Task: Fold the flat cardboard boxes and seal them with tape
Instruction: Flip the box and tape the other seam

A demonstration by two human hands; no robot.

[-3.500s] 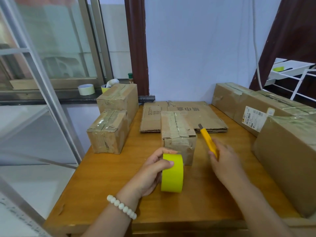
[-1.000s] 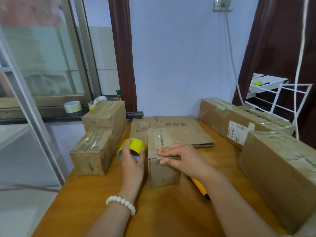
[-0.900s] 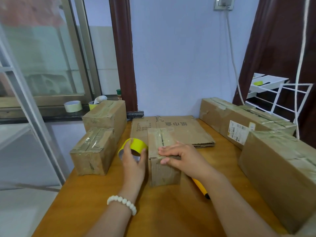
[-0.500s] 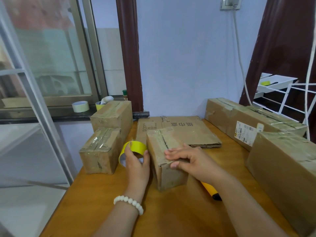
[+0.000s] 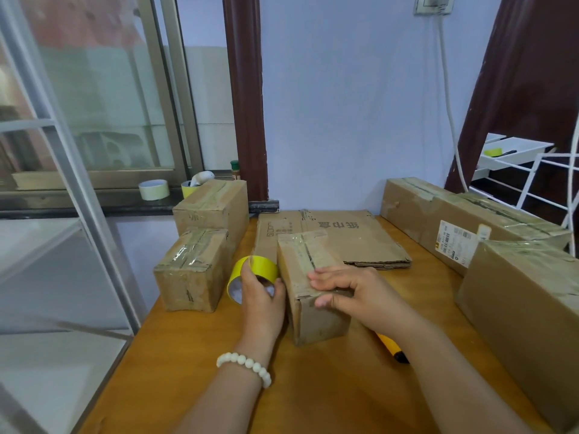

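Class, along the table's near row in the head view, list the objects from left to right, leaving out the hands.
small taped box → yellow tape roll → middle box → yellow knife → large box

Small taped box (image 5: 316, 289) stands upright, closed, just in front of flat cardboard stack (image 5: 338, 236). Yellow tape roll (image 5: 253, 267) tilted on edge, front-L of stack, beside box.
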